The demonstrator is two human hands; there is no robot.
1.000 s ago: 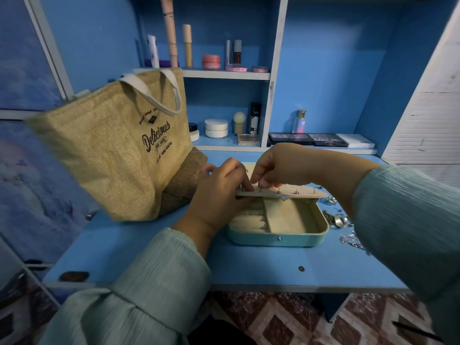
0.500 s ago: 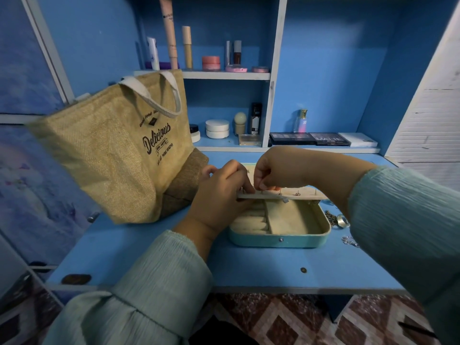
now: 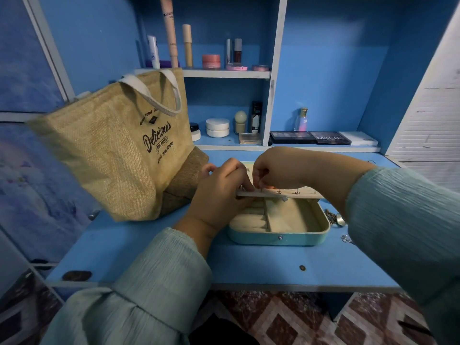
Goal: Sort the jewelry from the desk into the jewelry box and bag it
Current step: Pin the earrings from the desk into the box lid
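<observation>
Left hand (image 3: 219,195) grips the earring panel (image 3: 278,194) steady over the jewelry box (image 3: 278,239). Right hand (image 3: 276,171) pinches an earring into it, bag (image 3: 112,155) waiting at 9 o'clock.

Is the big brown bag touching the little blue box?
Apart. In the head view, the bag stands to the left of the jewelry box, with bare blue desk and the left hand between them.

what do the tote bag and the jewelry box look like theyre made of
Tote bag: looks like jute or burlap, a coarse tan open weave, matte, with pale webbing handles. Jewelry box: smooth teal shell, likely faux leather or plastic, hard to say which; cream lining looks like soft velvety fabric, with padded rolls on the left.
</observation>
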